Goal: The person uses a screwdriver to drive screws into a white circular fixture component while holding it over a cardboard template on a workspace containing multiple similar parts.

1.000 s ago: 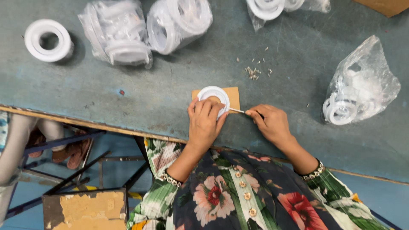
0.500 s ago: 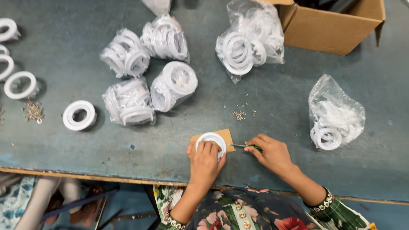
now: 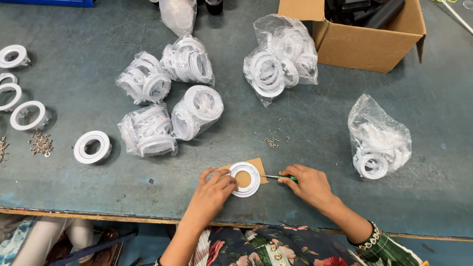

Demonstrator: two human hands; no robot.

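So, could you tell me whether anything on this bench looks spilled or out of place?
A few small screws lie scattered loose on the table above the white ring the left hand steadies. Nothing looks damaged.

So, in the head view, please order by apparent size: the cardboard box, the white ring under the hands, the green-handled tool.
1. cardboard box, cut off by the frame edge
2. white ring
3. green-handled tool, mostly hidden in the right hand
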